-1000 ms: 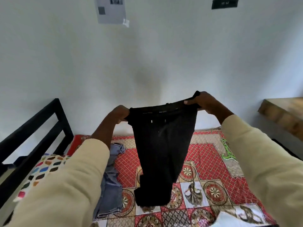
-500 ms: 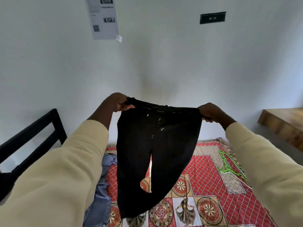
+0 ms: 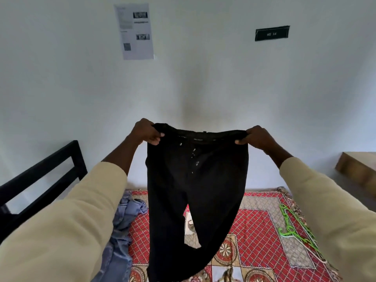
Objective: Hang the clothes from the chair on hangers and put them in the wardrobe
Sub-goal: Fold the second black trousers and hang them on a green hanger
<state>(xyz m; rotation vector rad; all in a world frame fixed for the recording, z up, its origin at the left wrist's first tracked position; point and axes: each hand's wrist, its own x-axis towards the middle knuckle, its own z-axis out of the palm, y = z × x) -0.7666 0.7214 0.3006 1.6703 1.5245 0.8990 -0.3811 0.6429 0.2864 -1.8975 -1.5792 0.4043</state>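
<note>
Holding a pair of black trousers (image 3: 195,190) up by the waistband, the person has them spread out at chest height in front of a pale wall (image 3: 203,82). The left hand (image 3: 145,132) pinches one end of the waistband with fingers and thumb curled over the cloth, and the right hand (image 3: 255,137) grips the other end the same way, so the band is pulled nearly straight between them. The legs hang down freely, their lower ends out of view at the bottom edge, above a red patterned bedspread (image 3: 260,231).

Judging by how things lie, the task is at an early stage for this garment: the trousers are not on a hanger yet. Green hangers (image 3: 293,231) lie on the bedspread to the right, near the person's right sleeve, untouched. A blue denim garment (image 3: 124,224) lies crumpled on the bedspread to the left, just beside the hanging trousers, and seems also to be waiting for a hanger. Neither the chair nor the wardrobe shows, so how many clothes are already put away cannot be told. What remains here is likely folding or threading the trousers onto a hanger, then carrying them to the wardrobe.
</note>
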